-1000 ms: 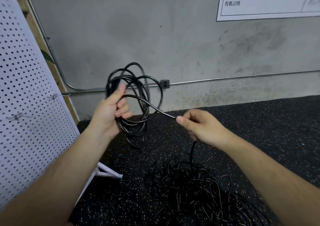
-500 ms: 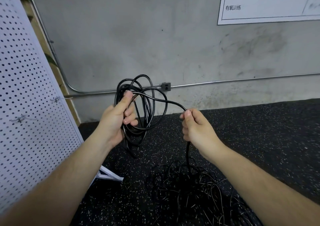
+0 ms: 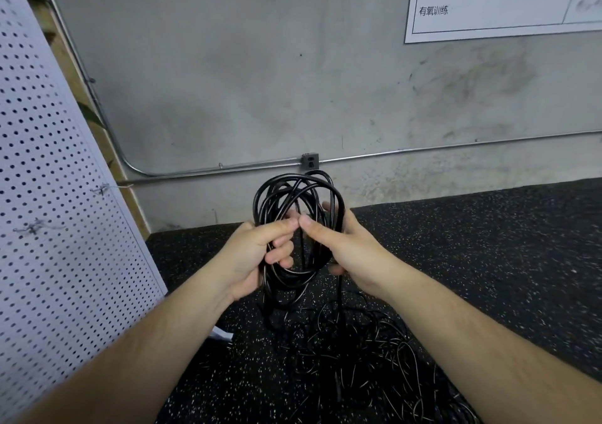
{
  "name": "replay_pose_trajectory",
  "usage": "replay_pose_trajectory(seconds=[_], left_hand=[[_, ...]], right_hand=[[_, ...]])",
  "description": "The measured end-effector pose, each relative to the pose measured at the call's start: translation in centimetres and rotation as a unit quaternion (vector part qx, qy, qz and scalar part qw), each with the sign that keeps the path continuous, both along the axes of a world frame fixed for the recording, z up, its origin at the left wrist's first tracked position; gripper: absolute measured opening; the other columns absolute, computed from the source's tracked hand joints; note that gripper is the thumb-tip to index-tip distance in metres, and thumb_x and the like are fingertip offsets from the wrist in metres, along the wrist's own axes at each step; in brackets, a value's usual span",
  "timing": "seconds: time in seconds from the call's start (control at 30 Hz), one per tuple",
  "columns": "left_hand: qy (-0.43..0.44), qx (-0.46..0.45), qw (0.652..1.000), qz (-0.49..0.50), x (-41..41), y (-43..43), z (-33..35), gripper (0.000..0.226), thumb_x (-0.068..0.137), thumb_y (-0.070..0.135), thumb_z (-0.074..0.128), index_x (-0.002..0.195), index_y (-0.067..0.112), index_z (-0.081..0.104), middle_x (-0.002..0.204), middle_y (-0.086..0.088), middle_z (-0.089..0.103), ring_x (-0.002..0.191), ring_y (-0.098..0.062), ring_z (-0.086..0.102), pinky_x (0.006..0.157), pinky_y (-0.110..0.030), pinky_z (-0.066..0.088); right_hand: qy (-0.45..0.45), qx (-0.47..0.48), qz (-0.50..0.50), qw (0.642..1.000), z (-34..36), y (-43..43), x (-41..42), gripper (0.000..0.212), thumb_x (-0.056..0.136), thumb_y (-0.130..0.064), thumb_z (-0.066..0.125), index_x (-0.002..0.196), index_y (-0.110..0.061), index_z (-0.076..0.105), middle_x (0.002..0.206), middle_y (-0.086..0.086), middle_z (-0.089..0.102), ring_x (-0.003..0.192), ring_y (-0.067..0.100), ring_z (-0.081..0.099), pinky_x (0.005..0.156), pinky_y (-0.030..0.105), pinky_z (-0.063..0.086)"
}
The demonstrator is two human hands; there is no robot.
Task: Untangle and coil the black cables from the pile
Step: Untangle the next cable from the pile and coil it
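Both hands grasp the coil [image 3: 299,192], held above the floor [image 3: 488,244] — left hand [image 3: 257,254] wrapped round its loops, right hand [image 3: 345,247] curled on its other side. One strand [image 3: 340,296] drops into the pile [image 3: 358,358] below; a snag there could jerk loops loose — or tighten a knot.

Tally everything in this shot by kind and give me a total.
Hands: 2, the left hand and the right hand
coil of black cable, held between both hands: 1
tangled cable pile on the floor: 1
white pegboard: 1
outlet box: 1
wall chart: 1
Total: 7
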State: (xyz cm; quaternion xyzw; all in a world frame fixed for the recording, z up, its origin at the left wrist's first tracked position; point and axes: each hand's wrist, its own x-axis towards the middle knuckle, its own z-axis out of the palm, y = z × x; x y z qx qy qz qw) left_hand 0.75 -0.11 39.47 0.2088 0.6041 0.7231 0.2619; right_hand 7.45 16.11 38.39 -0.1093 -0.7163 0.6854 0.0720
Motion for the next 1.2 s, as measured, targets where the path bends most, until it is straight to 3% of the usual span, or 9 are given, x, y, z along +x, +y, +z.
replay_pose_trajectory(seconds=[0.13, 0.23, 0.37, 0.5, 0.7, 0.83, 0.93, 1.07, 1.2], left_hand=[[-0.056, 0.037, 0.996, -0.054, 0.1, -0.2, 0.3, 0.006, 0.087, 0.012, 0.07, 0.092, 0.011, 0.067, 0.05, 0.004, 0.031, 0.048, -0.012, 0.029, 0.051, -0.024, 0.043], [-0.079, 0.072, 0.991, -0.086, 0.5, 0.1, 0.1, 0.007, 0.091, 0.011, 0.065, 0.085, 0.014, 0.068, 0.046, 0.005, 0.03, 0.044, -0.009, 0.028, 0.05, -0.022, 0.039], [-0.073, 0.103, 0.983, -0.132, 1.0, 0.8, -0.6, 0.014, 0.085, 0.018, 0.078, 0.077, 0.016, 0.066, 0.046, 0.008, 0.033, 0.041, -0.006, 0.03, 0.05, -0.022, 0.037], [-0.09, 0.093, 0.974, -0.184, 0.3, 0.4, -0.7, 0.046, 0.069, 0.033, 0.093, 0.084, 0.011, 0.055, 0.062, 0.003, 0.035, 0.049, -0.01, 0.04, 0.06, -0.027, 0.049], [-0.132, 0.113, 0.96, -0.219, -1.0, -1.1, 0.2, 0.08, 0.062, 0.04, 0.095, 0.123, 0.0, 0.062, 0.102, -0.014, 0.067, 0.092, -0.029, 0.069, 0.099, -0.067, 0.048], [-0.024, -0.033, 0.988, -0.147, -0.9, -0.8, 0.0, 0.098, 0.05, 0.046, 0.1, 0.13, 0.006, 0.059, 0.118, -0.015, 0.066, 0.1, -0.029, 0.069, 0.101, -0.066, 0.048], [0.036, -0.123, 0.99, -0.058, -0.5, 0.1, -0.4, 0.117, 0.033, 0.059, 0.099, 0.132, 0.015, 0.054, 0.127, -0.01, 0.069, 0.113, -0.024, 0.069, 0.101, -0.05, 0.053], [0.14, -0.21, 0.968, -0.002, -0.3, 0.9, -0.8, 0.099, 0.041, 0.044, 0.095, 0.126, 0.017, 0.052, 0.107, 0.0, 0.071, 0.099, -0.014, 0.072, 0.089, -0.034, 0.056], [0.173, -0.194, 0.96, 0.104, -0.7, 1.4, -1.7, 0.025, 0.083, 0.027, 0.083, 0.097, 0.013, 0.067, 0.073, 0.001, 0.07, 0.073, -0.022, 0.074, 0.082, -0.048, 0.061]], right_hand=[[0.001, 0.045, -0.019, 0.999, -0.2, 0.3, -0.3, 0.043, 0.091, -0.031, 0.073, 0.127, -0.03, 0.05, 0.11, -0.001, 0.072, 0.085, 0.01, 0.066, 0.06, 0.023, 0.05], [0.015, 0.015, -0.014, 1.0, -0.9, 0.2, -0.4, 0.051, 0.084, -0.021, 0.078, 0.125, -0.034, 0.052, 0.105, -0.007, 0.072, 0.084, 0.004, 0.067, 0.058, 0.014, 0.046], [0.023, -0.049, -0.015, 0.998, -1.3, 0.0, -0.6, 0.022, 0.091, -0.022, 0.075, 0.111, -0.021, 0.066, 0.097, 0.003, 0.077, 0.086, 0.017, 0.073, 0.076, 0.035, 0.056], [0.033, 0.061, -0.051, 0.996, -1.7, 0.5, -1.1, 0.014, 0.102, -0.028, 0.059, 0.112, -0.018, 0.062, 0.097, 0.0, 0.071, 0.087, 0.018, 0.066, 0.082, 0.037, 0.053], [0.052, 0.28, -0.022, 0.958, -1.5, 1.9, -0.9, 0.025, 0.104, -0.019, 0.051, 0.129, -0.02, 0.054, 0.111, -0.008, 0.066, 0.099, 0.007, 0.061, 0.089, 0.028, 0.046], [0.036, 0.364, -0.014, 0.931, -1.7, 1.5, -0.4, 0.03, 0.101, -0.016, 0.052, 0.131, -0.013, 0.053, 0.112, 0.005, 0.07, 0.095, 0.023, 0.068, 0.083, 0.036, 0.054], [0.002, 0.38, -0.032, 0.924, -1.6, 1.1, -0.4, 0.031, 0.101, -0.025, 0.052, 0.13, -0.014, 0.052, 0.113, 0.01, 0.07, 0.097, 0.03, 0.068, 0.085, 0.044, 0.057], [-0.019, 0.427, -0.051, 0.903, -1.3, 1.1, -0.4, 0.027, 0.102, -0.026, 0.049, 0.124, -0.01, 0.048, 0.108, 0.012, 0.067, 0.093, 0.033, 0.066, 0.081, 0.049, 0.056], [-0.005, 0.38, -0.034, 0.924, -1.1, 1.1, -0.5, 0.023, 0.102, -0.027, 0.049, 0.121, -0.014, 0.053, 0.101, 0.007, 0.068, 0.084, 0.026, 0.069, 0.077, 0.045, 0.058]])
